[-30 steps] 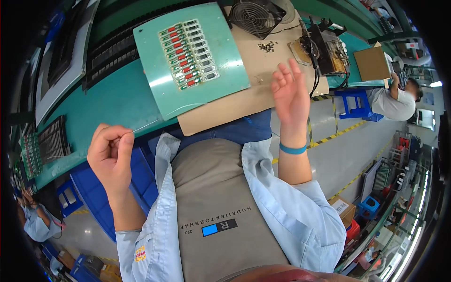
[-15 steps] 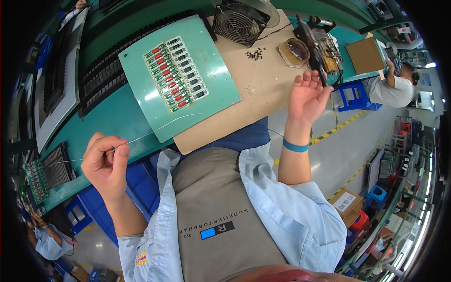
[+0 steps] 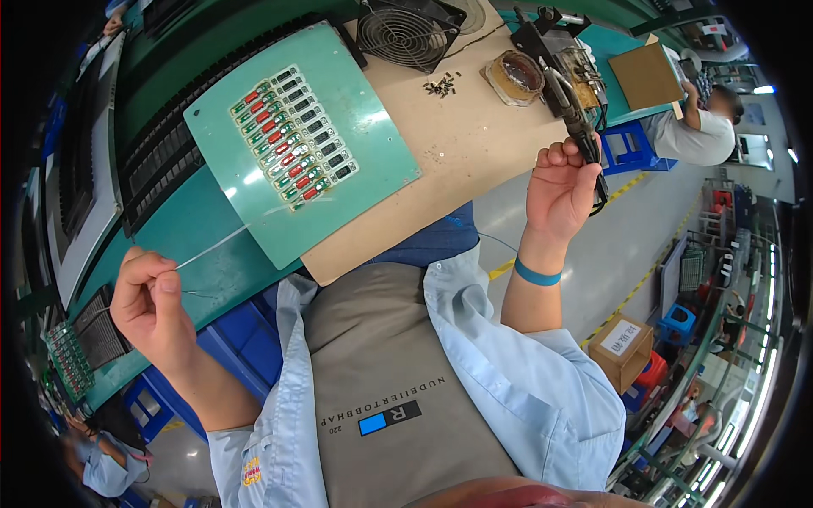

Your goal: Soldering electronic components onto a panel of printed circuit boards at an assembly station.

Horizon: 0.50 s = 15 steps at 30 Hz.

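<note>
Risen, right hand (image 3: 561,188) now grips soldering iron (image 3: 576,118); left hand (image 3: 148,300) pinches wire (image 3: 224,241).

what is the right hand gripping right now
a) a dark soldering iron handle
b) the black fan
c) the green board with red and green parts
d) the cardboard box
a: the right hand is closed round the dark soldering iron at the table edge, while the fan and the green board lie untouched and the left hand pinches a thin wire.
</note>
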Each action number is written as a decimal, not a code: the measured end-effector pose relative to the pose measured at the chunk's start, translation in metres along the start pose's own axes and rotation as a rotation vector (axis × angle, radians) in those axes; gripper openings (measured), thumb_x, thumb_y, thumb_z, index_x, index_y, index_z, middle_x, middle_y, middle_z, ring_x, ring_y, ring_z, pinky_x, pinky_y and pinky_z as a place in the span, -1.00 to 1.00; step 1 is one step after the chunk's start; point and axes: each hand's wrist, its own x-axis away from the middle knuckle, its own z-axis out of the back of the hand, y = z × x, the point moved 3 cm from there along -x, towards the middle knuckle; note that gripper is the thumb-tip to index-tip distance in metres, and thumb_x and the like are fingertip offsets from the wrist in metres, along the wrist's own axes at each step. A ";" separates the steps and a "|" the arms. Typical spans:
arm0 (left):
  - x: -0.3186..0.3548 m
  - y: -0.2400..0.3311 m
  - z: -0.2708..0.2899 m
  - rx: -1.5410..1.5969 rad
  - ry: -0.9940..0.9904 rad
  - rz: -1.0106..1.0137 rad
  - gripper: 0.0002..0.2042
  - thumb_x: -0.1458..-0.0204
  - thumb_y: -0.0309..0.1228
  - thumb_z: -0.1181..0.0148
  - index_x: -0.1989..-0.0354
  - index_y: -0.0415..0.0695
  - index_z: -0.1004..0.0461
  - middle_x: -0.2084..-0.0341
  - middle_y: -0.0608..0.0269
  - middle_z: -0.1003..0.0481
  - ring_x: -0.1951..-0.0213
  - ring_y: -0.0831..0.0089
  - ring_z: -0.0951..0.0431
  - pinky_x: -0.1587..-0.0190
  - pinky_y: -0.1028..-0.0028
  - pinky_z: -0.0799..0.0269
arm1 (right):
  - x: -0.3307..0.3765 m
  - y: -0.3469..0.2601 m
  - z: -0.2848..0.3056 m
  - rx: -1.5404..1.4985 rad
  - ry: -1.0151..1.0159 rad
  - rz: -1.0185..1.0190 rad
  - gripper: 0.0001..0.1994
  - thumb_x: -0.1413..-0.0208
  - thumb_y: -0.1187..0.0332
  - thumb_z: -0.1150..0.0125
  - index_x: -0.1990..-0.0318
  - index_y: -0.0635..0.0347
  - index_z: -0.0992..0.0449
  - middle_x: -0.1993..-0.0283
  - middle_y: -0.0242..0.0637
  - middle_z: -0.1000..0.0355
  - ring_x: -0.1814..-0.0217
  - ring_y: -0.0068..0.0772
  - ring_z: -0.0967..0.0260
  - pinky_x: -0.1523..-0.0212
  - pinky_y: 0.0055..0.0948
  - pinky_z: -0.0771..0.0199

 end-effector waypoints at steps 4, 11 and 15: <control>-0.004 0.000 0.004 -0.052 0.036 0.023 -0.91 -0.08 -0.61 -0.23 0.24 -0.26 -0.55 0.41 0.33 -0.36 0.42 0.61 -0.17 0.35 0.66 -0.04 | 0.006 -0.004 -0.020 -0.017 -0.057 0.011 -0.52 -0.37 0.15 -0.20 -0.33 0.17 -0.36 0.09 -0.22 -0.54 0.15 -0.30 -0.45 0.09 -0.38 -0.42; -0.009 0.003 0.013 -0.158 0.115 0.001 -0.92 -0.11 -0.61 -0.23 0.23 -0.26 -0.55 0.39 0.33 -0.39 0.47 0.64 -0.14 0.37 0.68 -0.03 | 0.003 0.003 -0.040 0.064 -0.101 0.026 -0.46 -0.33 0.10 -0.25 -0.31 0.23 -0.34 0.12 -0.16 -0.57 0.14 -0.26 -0.49 0.12 -0.32 -0.48; -0.028 0.008 0.009 -0.220 0.169 -0.002 -0.91 -0.08 -0.63 -0.27 0.24 -0.26 -0.58 0.47 0.42 -0.37 0.53 0.69 -0.08 0.44 0.69 0.01 | -0.003 0.004 -0.051 0.162 -0.196 0.049 -0.51 -0.32 0.13 -0.25 -0.29 0.18 -0.39 0.06 -0.14 -0.58 0.07 -0.29 -0.48 0.05 -0.31 -0.44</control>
